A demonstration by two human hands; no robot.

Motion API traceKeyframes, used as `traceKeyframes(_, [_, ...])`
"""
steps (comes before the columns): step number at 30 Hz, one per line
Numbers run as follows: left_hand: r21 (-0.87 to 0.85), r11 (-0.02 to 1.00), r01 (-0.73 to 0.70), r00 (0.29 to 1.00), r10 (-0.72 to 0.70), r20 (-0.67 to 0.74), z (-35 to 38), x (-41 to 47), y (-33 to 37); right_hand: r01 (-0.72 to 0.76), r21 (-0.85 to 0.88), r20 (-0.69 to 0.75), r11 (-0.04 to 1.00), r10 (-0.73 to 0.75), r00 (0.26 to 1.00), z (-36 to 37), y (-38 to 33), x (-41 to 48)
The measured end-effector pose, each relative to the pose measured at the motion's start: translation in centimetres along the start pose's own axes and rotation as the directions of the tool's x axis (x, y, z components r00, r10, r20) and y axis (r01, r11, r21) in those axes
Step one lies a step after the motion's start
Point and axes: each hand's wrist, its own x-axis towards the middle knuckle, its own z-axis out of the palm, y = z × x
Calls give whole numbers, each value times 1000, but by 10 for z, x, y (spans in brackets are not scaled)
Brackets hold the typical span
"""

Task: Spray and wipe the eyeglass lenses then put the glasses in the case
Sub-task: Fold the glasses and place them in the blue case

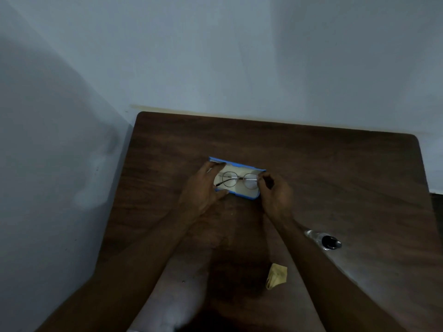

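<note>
Round thin-rimmed glasses (237,179) lie folded in the pale lining of an open blue case (247,195) at the middle of the dark wooden table. My left hand (201,190) cups the case's left end, fingers over its far edge and thumb at its near edge. My right hand (275,191) is at the case's right end, fingertips pinching the right rim of the glasses. A small clear spray bottle with a black cap (323,239) lies on its side near my right forearm. A crumpled yellow cloth (276,275) sits close to the front edge.
The table (335,176) stands in a corner, with a pale wall behind it and another to its left. Its right edge ends near the frame's right side. The room is dim.
</note>
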Motion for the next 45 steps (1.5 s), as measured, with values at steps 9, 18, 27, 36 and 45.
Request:
traceKeyframes(9, [34, 999, -10, 1000, 11, -24, 3, -5, 0, 195, -249, 91, 949, -178, 980, 10, -1, 1])
traceKeyframes(18, [132, 991, 3, 998, 6, -67, 12, -19, 0, 207, -436, 121, 876, -171, 978, 21, 7, -6])
traceKeyframes(27, [81, 996, -21, 993, 30, -114, 19, -45, -9, 291, -466, 152, 836, -248, 957, 19, 8, -10])
traceKeyframes(36, [67, 998, 4, 992, 5, -129, 17, -52, -7, 303, -450, 165, 840, -255, 953, 10, 8, -17])
traceKeyframes(45, [92, 994, -53, 983, 68, -169, 19, -66, -15, 293, -431, 92, 853, -282, 955, -12, 12, -100])
